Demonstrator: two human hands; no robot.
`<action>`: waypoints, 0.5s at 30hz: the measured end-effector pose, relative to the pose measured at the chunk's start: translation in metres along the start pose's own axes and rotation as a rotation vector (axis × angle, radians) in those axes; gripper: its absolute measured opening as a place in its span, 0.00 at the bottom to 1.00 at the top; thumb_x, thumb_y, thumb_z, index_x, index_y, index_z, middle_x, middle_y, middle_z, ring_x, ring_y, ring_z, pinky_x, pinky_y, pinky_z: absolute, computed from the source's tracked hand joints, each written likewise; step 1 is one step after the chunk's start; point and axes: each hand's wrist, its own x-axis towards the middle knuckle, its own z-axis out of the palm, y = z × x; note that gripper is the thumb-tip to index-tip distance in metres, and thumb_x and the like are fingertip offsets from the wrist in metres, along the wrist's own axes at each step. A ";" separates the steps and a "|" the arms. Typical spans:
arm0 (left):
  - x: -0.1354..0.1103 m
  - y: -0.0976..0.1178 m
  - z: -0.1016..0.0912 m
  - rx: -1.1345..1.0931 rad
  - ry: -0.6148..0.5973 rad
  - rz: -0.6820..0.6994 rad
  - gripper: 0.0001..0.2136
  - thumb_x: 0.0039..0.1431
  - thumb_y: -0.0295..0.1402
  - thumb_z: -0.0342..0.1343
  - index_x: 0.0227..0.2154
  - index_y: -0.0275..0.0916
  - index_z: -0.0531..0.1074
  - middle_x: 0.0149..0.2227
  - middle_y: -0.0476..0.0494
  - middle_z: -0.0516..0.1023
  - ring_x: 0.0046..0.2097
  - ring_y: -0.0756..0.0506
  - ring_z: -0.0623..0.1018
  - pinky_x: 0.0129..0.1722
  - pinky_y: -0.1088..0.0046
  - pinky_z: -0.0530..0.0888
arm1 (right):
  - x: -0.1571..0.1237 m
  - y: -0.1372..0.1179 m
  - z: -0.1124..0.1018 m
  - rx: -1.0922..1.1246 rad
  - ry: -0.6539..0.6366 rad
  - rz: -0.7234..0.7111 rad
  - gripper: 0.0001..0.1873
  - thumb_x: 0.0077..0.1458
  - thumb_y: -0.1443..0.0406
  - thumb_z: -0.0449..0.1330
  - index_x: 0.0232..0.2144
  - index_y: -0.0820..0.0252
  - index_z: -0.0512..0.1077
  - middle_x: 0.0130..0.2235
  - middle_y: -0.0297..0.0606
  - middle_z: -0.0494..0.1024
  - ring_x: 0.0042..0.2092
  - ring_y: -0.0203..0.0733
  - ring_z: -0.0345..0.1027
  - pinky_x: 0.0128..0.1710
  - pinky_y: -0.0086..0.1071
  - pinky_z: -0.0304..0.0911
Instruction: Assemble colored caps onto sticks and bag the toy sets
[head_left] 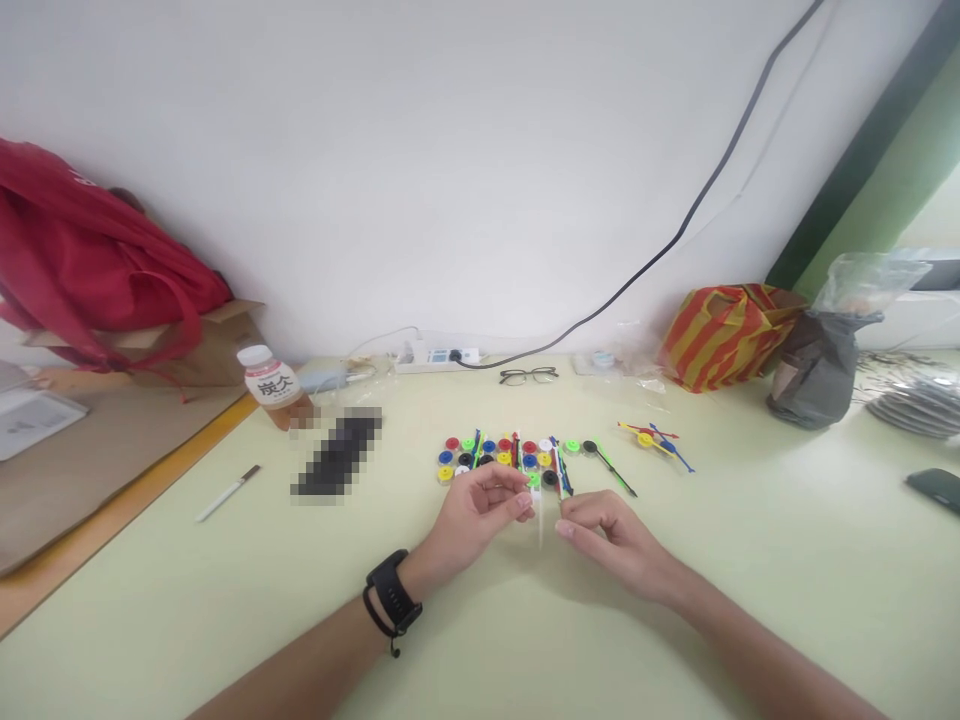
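Note:
In the middle of the table my left hand (484, 505) is closed in a pinch, with a blurred thin white strip (540, 522) upright at its fingertips. Just to the right of it, my right hand (609, 535) has its fingers curled and thumb pressed in; anything between them is too small to make out. Beyond both hands lie rows of coloured round discs (505, 459) with thin arrow-shaped pointers (561, 466) among them. A black disc (590, 447) has a green and black pointer (617, 470) beside it. Farther right are crossed yellow, red and blue pointers (660, 442).
Left of the hands are a drink bottle (274, 388), a cigarette-like stick (228, 493) and a pixelated dark object (337, 455). Glasses (529, 375) and a power strip (436, 359) sit by the wall. Bags (731, 335) stand at right, near a phone-like dark object (937, 490).

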 end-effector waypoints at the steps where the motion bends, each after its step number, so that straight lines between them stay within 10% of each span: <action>1: 0.000 0.000 0.000 0.001 -0.003 0.001 0.12 0.57 0.36 0.70 0.39 0.36 0.78 0.36 0.45 0.80 0.36 0.48 0.81 0.42 0.70 0.80 | 0.001 -0.001 0.001 0.002 0.042 0.017 0.27 0.68 0.54 0.56 0.19 0.57 0.54 0.22 0.29 0.59 0.26 0.35 0.54 0.27 0.32 0.54; 6: -0.002 0.001 0.000 0.024 -0.053 -0.002 0.11 0.59 0.36 0.69 0.41 0.36 0.78 0.38 0.43 0.80 0.39 0.47 0.81 0.43 0.70 0.79 | 0.003 -0.003 0.005 0.031 0.158 0.057 0.09 0.65 0.57 0.60 0.39 0.55 0.68 0.35 0.34 0.74 0.33 0.38 0.67 0.35 0.32 0.66; 15: -0.001 0.000 0.000 0.026 -0.049 0.010 0.11 0.59 0.36 0.68 0.41 0.36 0.78 0.39 0.43 0.80 0.39 0.47 0.81 0.43 0.69 0.79 | 0.002 0.003 0.007 -0.021 0.158 0.022 0.13 0.67 0.60 0.57 0.53 0.51 0.67 0.45 0.38 0.77 0.35 0.38 0.71 0.36 0.35 0.70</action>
